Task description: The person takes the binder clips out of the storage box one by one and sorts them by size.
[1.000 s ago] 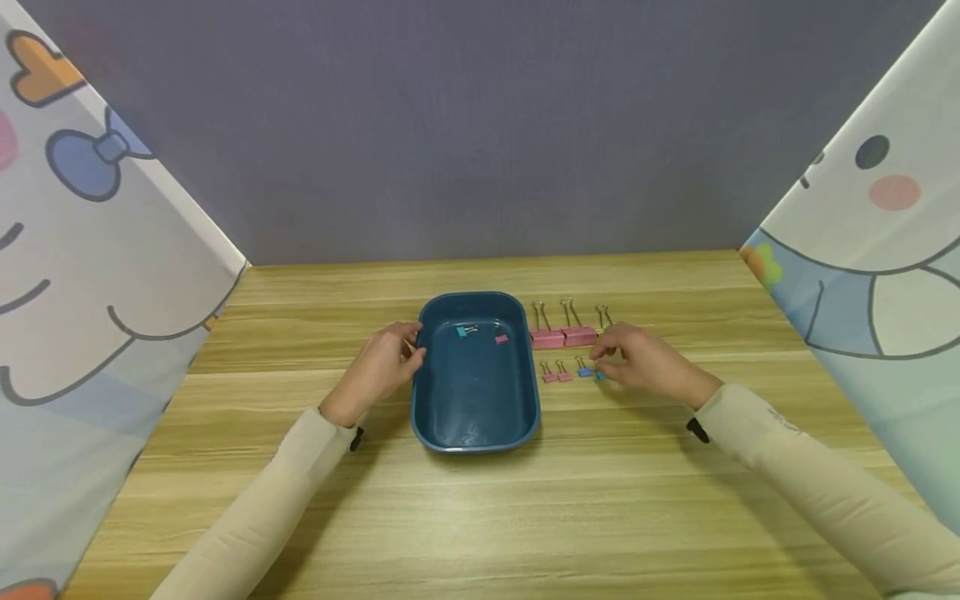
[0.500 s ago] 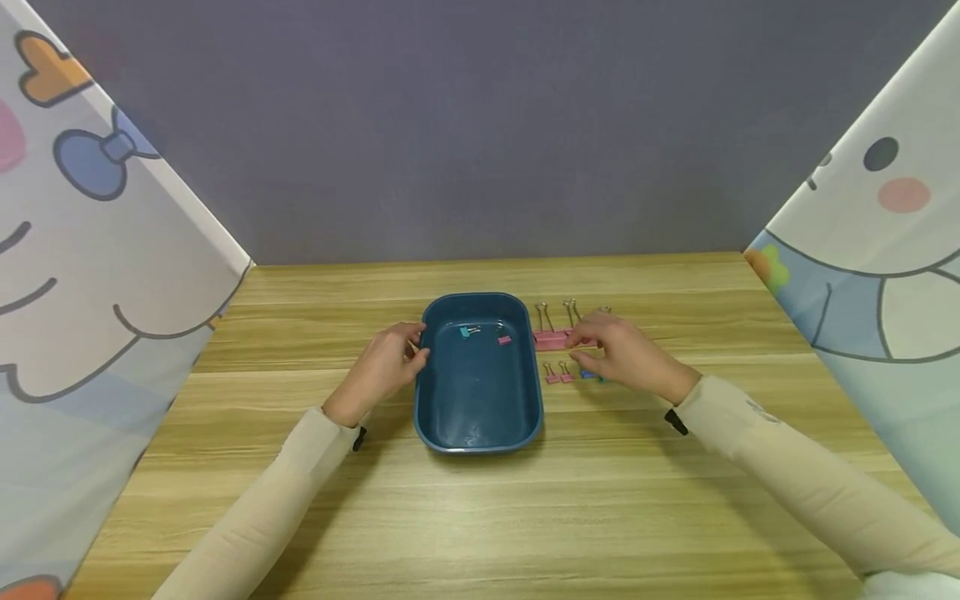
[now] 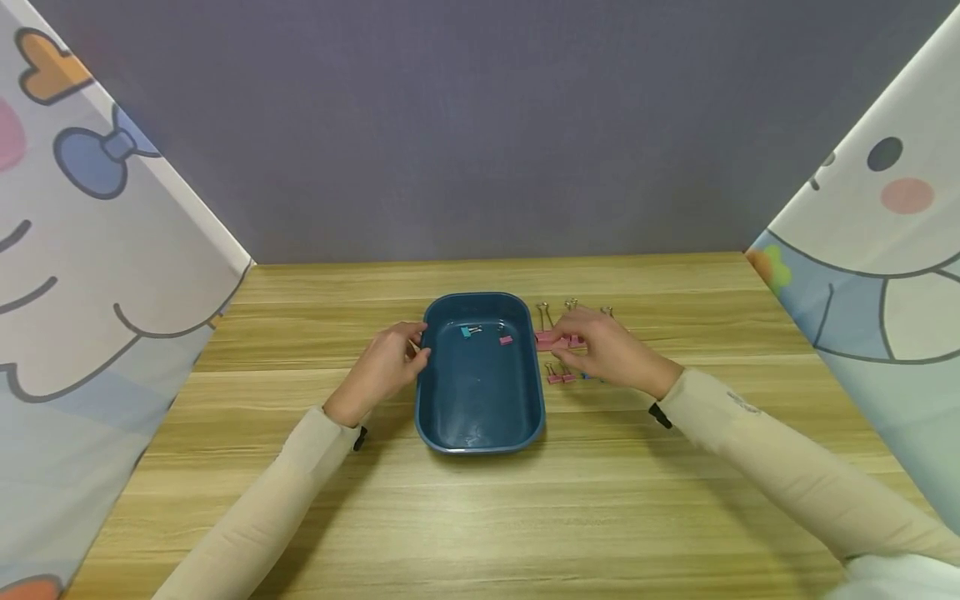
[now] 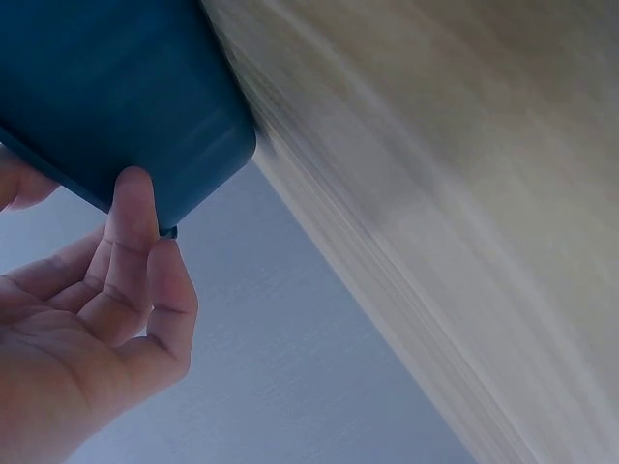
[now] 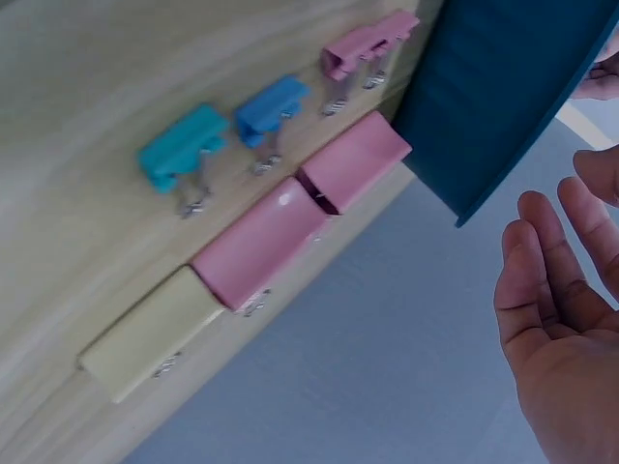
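Note:
A dark blue tray (image 3: 450, 417) sits mid-table with a small teal clip (image 3: 467, 332) and a small pink clip (image 3: 506, 340) inside. My left hand (image 3: 416, 343) holds the tray's left rim; in the left wrist view its fingers (image 4: 135, 271) lie against the tray wall (image 4: 106, 97). My right hand (image 3: 568, 340) hovers just over the large pink clips (image 3: 546, 339), beside the tray. In the right wrist view its fingers (image 5: 546, 309) are relaxed and hold nothing.
Right of the tray (image 5: 503, 87) lie two large pink clips (image 5: 256, 242), a large yellow clip (image 5: 145, 338), and small teal (image 5: 184, 145), blue (image 5: 271, 104) and pink (image 5: 368, 43) clips. Patterned curtains (image 3: 90, 275) flank the table; a grey wall (image 3: 480, 125) is behind.
My right hand has moved left, from the small clips at the row's right end to over the large pink clips by the tray. The left hand has stayed on the rim.

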`<control>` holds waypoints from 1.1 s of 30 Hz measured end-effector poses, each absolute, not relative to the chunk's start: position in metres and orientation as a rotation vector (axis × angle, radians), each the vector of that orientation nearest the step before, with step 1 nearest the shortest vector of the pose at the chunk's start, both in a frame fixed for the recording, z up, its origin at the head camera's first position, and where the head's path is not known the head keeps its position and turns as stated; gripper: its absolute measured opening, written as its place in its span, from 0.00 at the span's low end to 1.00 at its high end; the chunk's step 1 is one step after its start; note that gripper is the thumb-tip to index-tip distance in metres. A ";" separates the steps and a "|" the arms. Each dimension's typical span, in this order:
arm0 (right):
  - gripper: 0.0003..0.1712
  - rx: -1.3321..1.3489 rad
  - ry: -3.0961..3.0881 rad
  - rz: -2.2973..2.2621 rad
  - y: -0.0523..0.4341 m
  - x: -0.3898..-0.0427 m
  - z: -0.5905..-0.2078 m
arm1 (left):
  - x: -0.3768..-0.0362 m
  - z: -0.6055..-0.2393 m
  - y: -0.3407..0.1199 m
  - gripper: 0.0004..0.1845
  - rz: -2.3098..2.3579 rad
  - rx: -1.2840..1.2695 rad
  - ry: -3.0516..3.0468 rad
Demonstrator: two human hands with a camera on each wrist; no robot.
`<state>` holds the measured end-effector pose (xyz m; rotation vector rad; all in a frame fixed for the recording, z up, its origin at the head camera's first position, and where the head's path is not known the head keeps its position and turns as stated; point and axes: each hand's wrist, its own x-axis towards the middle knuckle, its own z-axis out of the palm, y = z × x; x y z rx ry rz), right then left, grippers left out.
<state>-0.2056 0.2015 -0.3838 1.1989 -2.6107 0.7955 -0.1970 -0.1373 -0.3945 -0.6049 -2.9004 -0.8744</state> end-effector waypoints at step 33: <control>0.09 1.302 -2.738 0.801 0.147 -0.229 -0.375 | -0.196 -0.395 -0.137 0.22 -0.873 -0.606 -2.893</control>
